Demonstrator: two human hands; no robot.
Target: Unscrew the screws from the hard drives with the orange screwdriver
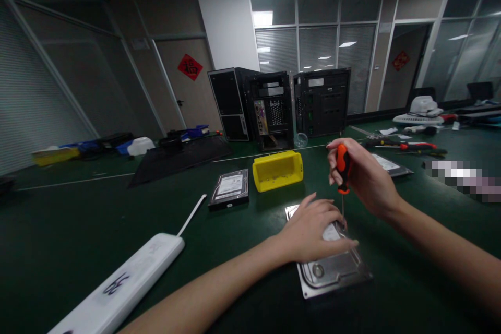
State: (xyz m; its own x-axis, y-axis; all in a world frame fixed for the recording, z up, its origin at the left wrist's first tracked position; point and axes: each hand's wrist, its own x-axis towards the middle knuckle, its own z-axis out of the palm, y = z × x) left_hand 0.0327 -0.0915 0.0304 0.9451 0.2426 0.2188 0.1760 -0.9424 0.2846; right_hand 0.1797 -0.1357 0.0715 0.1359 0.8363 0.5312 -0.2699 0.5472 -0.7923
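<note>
A silver hard drive (332,271) lies on the green table in front of me. My left hand (313,227) rests across its top, the fingers apart and the thumb stretched to the right. My right hand (362,175) is closed around the orange and black handle of a screwdriver (343,167). The screwdriver stands nearly upright, its thin shaft pointing down to the drive's far right edge beside my left fingertips. The exact contact of its tip is hidden. Part of the drive's label shows beneath my left hand.
A yellow bin (277,172) holding small bits stands beyond the drive, beside a second hard drive (230,188). Another drive (391,165) lies behind my right hand. A white power strip (129,276) is at left. Computer cases (270,109) and hand tools (407,145) are farther back.
</note>
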